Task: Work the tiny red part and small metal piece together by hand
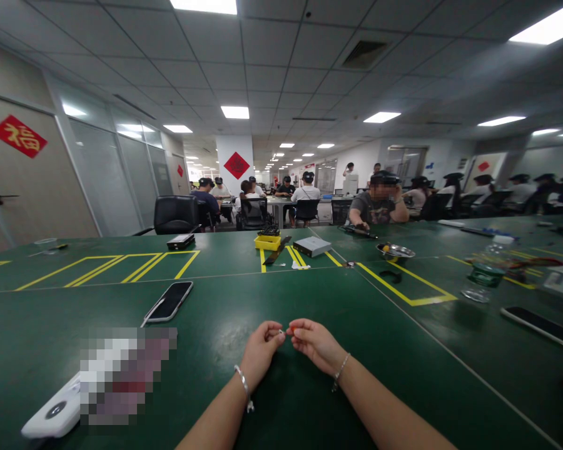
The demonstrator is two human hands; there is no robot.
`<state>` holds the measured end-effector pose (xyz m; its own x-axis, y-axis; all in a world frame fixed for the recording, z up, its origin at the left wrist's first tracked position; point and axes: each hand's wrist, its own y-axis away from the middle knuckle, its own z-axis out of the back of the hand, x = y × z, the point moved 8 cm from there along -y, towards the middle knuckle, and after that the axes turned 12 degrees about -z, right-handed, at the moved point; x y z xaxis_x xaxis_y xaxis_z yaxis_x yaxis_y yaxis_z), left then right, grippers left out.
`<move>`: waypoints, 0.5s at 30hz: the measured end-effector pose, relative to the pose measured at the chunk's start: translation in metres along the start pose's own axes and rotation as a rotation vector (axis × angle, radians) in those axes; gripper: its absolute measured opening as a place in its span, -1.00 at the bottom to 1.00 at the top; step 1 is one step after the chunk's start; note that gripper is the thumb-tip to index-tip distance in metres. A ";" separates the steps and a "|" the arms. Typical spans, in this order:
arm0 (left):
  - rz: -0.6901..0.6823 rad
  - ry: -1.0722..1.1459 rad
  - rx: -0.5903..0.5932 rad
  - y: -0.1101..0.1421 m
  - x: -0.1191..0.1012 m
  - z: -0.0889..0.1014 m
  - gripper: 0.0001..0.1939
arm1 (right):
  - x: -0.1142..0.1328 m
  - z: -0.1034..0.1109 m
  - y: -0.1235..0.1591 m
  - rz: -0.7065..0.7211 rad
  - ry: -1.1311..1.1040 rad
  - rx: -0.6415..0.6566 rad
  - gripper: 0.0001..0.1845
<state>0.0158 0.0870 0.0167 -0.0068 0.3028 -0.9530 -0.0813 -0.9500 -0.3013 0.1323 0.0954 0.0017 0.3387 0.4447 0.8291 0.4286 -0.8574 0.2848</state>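
Readable: 福, gold on a red diamond sign (19,136), stuck on the door (32,169) far off to the left of the left hand (263,351). Pillar (235,150) ahead of both hands has a red diamond (236,165) too, character not legible. Bottle (486,269) right of the right hand (316,344): green label, too blurred.

Glossy green tabletop (225,400), shiny metal bowl (396,252)

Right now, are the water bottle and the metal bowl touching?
Apart: the head view shows green tabletop between the water bottle and the metal bowl.
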 end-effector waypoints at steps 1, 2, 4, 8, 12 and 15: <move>-0.010 0.006 -0.002 0.000 0.000 0.000 -0.76 | 0.000 0.000 0.000 -0.001 0.003 0.001 -0.74; -0.017 0.009 -0.004 0.000 0.000 0.000 -0.74 | 0.000 0.000 0.001 -0.003 0.005 0.000 -0.75; -0.023 -0.005 -0.008 0.000 -0.001 0.000 -0.70 | 0.000 0.000 0.001 -0.004 0.008 -0.009 -0.77; -0.044 -0.062 -0.019 0.000 -0.004 0.002 -0.70 | 0.002 -0.001 0.001 0.017 0.007 -0.013 -0.76; -0.048 -0.073 -0.019 0.000 -0.003 0.003 -0.71 | 0.002 -0.002 0.001 0.016 -0.003 0.002 -0.76; -0.032 -0.037 0.013 0.000 -0.001 0.000 -0.76 | 0.002 -0.002 0.002 0.013 -0.006 0.007 -0.74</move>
<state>0.0157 0.0865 0.0178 -0.0411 0.3357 -0.9411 -0.0948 -0.9389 -0.3308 0.1320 0.0942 0.0051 0.3494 0.4354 0.8297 0.4298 -0.8613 0.2709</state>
